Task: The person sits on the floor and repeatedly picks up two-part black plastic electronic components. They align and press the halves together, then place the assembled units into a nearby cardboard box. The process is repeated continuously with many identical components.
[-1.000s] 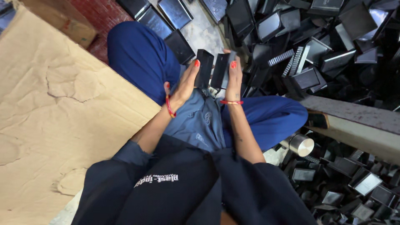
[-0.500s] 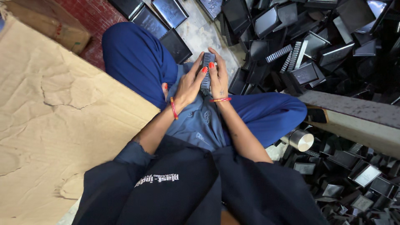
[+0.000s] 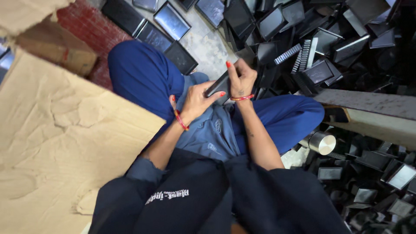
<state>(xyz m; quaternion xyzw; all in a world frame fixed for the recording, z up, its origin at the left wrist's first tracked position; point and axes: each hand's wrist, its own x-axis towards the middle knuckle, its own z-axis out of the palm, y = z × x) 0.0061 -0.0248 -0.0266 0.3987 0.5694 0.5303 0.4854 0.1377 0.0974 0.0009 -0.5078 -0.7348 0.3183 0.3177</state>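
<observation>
Moved: both hands have closed in since a second ago; two separate black pieces then, now one black flat part [image 3: 218, 85] held between them, tilted over the lap.
Left hand [image 3: 196, 100]: fingers curled under the part's lower end, thumb on top, gripping it.
Right hand [image 3: 242, 80]: fingers wrapped over the part's upper end, closed on it; red band at the wrist.
Part location: above the blue-clad knees, just in front of the pile.
Pile [image 3: 329, 47]: black trays and lids heaped to the right and ahead, close to the right hand; ribbed black pieces [image 3: 303, 54] among them.
Floor trays [image 3: 172, 20]: a few shallow black trays lie flat on the concrete ahead of the left knee.
Cardboard [image 3: 56, 143]: big creased sheet on the left, touching the left leg.
Metal cylinder [image 3: 322, 143]: by the right thigh, on its side.
Plank [image 3: 368, 104]: grey board crossing the pile to the right.
</observation>
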